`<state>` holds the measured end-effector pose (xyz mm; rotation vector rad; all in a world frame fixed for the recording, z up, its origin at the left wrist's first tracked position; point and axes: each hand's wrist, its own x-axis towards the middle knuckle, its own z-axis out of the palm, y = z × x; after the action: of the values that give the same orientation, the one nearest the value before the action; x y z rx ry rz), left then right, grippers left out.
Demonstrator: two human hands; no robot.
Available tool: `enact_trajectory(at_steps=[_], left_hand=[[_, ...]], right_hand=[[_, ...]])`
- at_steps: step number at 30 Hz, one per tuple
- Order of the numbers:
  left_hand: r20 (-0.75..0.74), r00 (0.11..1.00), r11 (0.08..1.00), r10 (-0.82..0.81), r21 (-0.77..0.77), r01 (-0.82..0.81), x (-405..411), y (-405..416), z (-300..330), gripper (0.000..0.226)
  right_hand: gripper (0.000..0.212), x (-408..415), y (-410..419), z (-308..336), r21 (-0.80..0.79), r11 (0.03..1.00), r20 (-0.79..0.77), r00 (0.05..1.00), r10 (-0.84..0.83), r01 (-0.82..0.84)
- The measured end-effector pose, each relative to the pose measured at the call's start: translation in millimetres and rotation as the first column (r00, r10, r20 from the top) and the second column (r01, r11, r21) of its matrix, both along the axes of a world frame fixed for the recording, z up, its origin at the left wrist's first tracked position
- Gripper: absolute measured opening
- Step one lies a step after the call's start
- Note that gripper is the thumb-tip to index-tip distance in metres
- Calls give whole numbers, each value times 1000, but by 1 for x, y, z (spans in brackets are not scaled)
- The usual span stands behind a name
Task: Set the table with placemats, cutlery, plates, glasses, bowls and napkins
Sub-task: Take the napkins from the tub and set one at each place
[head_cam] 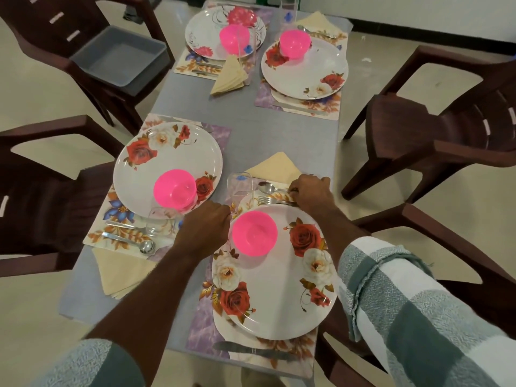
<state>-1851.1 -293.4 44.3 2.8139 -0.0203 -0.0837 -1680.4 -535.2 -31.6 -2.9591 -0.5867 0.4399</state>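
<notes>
On the far left, a grey tub [118, 55] sits on a dark brown chair [83, 37]. Next comes the grey surface [279, 135], laid with four floral placemats. The near-left setting has a rose-patterned plate [167, 163] holding a pink bowl [174, 191], with a spoon [131, 241] and a cream napkin [120, 270] at its near edge.

The person's left hand [203, 230] rests between the two near settings, its grip curled. It lies against the rim of the near-right plate [275, 289], though what the fingers pinch, if anything, is hidden. A second pink bowl [254, 233] sits on that plate, just right of this hand.

Beyond the plate stands a clear glass [240, 188], and right of it lie a spoon [269, 187] and fork [268, 199] side by side. Their long axes run left to right, with their heads pointing toward the glass. The right hand [308, 192] covers their handle ends, its grip closed on them, so it is the nearer hand for straightening the cutlery. A folded cream napkin [276, 169] lies just behind, apparently partly under the cutlery. A knife [251, 351] lies along the placemat's near edge.
</notes>
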Motion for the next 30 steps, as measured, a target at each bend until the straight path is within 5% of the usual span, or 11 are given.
enact_trajectory(at_steps=[4,10,15,22,30], left_hand=[[13,1000,1000,4,2,-4,6,2,2,22],[12,999,999,41,7,-41,7,9,5,19],[12,999,998,52,20,-52,7,18,4,19],[26,998,998,49,29,-50,4,23,4,18],[39,997,998,68,-8,-67,-1,27,2,19]], right_hand=[[25,-3,1,5,12,1000,22,1000,-9,9],[72,-17,33,24,487,868,-56,988,141,-96],[101,-23,66,37,506,856,-215,945,246,-108],[76,-20,87,33,537,843,-213,963,167,-27],[72,-26,102,32,599,797,-235,968,86,75]])
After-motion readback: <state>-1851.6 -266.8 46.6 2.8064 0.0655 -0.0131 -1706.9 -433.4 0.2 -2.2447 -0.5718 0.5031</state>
